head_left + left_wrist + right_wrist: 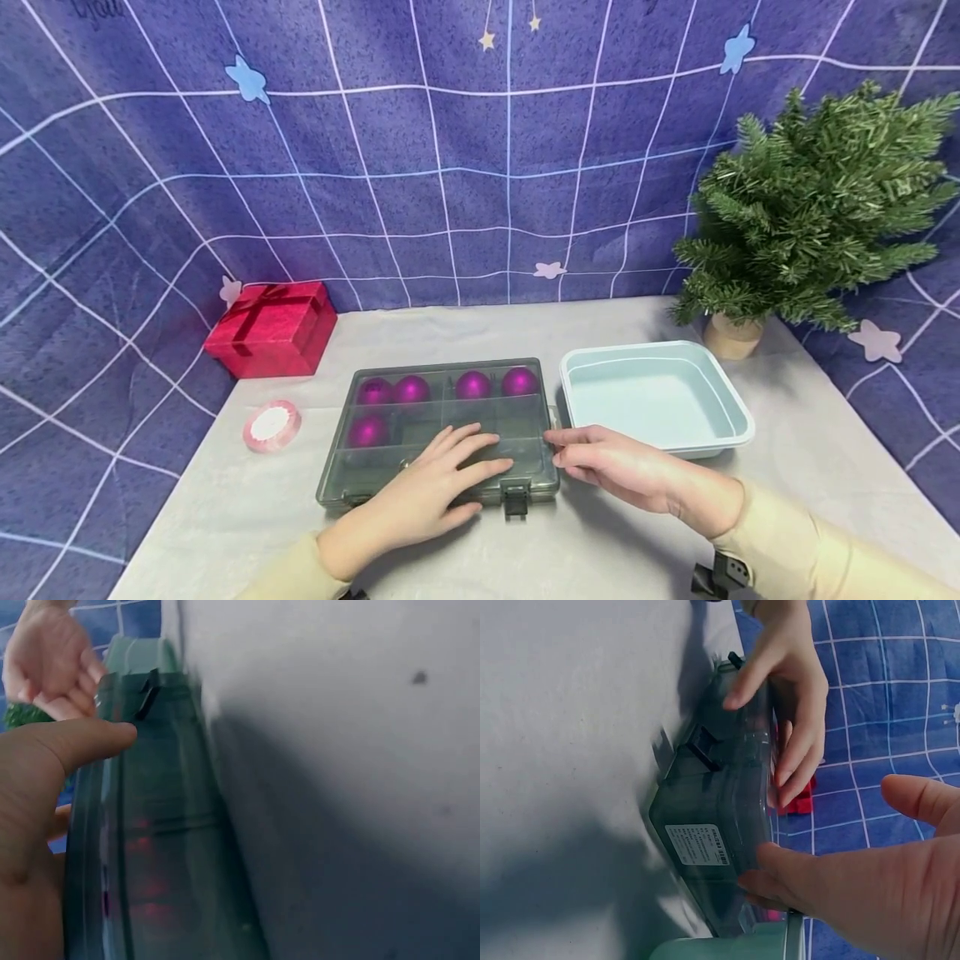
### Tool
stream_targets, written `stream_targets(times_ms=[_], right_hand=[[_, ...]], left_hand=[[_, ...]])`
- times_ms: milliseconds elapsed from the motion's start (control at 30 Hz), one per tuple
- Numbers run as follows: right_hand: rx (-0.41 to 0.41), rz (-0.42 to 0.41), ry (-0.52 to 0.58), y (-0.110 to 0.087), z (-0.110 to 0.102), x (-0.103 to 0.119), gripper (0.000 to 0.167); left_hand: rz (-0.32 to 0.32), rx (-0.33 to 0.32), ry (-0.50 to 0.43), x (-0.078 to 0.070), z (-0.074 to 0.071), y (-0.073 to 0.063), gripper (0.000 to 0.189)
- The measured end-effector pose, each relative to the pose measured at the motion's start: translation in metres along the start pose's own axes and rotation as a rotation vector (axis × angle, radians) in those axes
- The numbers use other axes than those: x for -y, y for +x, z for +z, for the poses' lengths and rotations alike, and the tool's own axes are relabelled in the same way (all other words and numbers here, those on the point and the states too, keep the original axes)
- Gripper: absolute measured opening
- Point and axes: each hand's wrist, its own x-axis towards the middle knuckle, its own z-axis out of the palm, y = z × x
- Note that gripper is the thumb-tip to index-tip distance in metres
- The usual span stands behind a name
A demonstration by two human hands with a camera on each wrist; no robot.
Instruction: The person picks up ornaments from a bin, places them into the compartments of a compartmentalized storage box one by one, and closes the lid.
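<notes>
A dark translucent compartment box (pixel 420 475) lies on the table with its lid down. Through the lid show several shiny purple balls (pixel 473 385) in the back compartments and one farther forward at left. My left hand (pixel 431 487) rests on the front part of the lid, fingers spread. At the box's right side, fingertips of my right hand (pixel 622 467) touch the edge, fingers fairly straight. A black latch (pixel 515 497) juts out from the front right; in the right wrist view it also stands out from the wall. A white label (pixel 697 844) is on the box's end.
A pale blue tray (pixel 731 446) stands right of the box, close to my right hand. Behind it is a small artificial fir tree (pixel 817 208) on a wooden base. A red gift box (pixel 273 329) and a pink ribbon roll (pixel 272 426) are at left. A blue curtain (pixel 480 167) hangs behind.
</notes>
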Motion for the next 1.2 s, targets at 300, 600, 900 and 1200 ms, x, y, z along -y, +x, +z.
stream_targets(times_ms=[300,600,900,1200], right_hand=[[0.010,0.001,0.004,0.000,-0.003,0.001,0.042],[0.007,-0.021,0.022,0.000,-0.002,-0.005,0.073],[-0.012,-0.030,-0.026,-0.012,-0.004,-0.017,0.057],[0.138,0.058,0.198,-0.020,-0.016,-0.051,0.041]], left_hand=[[0.027,-0.011,0.137,-0.003,0.008,0.004,0.072],[0.024,-0.012,0.128,-0.005,0.008,0.003,0.066],[0.013,-0.014,0.108,-0.005,0.007,0.002,0.068],[-0.003,-0.019,0.087,-0.003,0.011,0.002,0.071]])
